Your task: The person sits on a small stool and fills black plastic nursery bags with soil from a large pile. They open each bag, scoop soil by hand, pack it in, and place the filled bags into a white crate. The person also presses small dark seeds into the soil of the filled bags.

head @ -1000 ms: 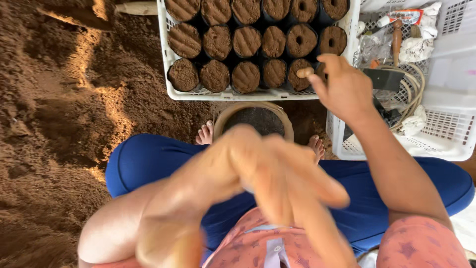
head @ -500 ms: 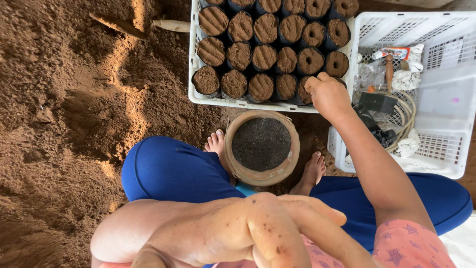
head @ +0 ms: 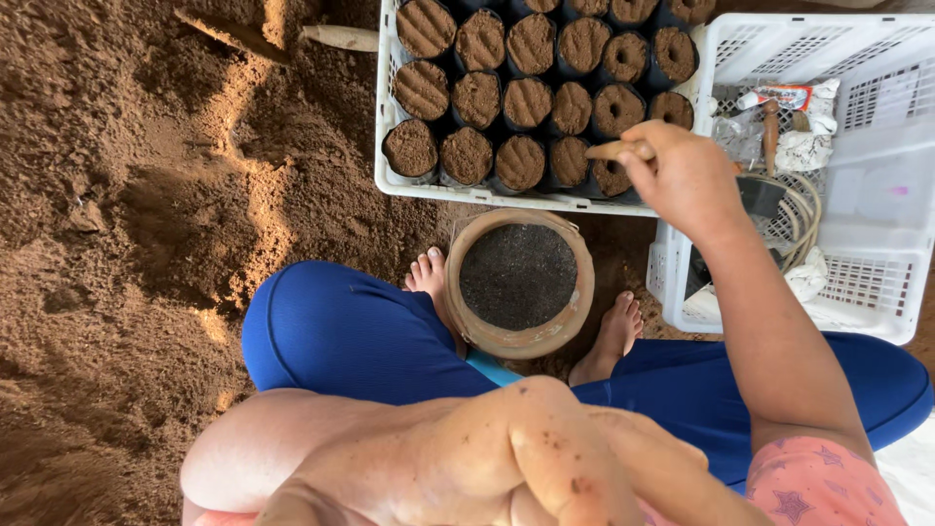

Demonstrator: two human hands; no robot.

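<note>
The right hand (head: 687, 175) pinches a small wooden stick (head: 616, 151) over the soil-filled pots (head: 531, 93) in the white crate (head: 385, 146), positioned for poking; the left hand (head: 506, 458), near the lens, holds nothing visible.

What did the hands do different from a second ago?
The right hand keeps its small stick and pokes the front row of soil bags. The left hand dropped lower, uncovering the round pot. The white crate stayed put.
</note>
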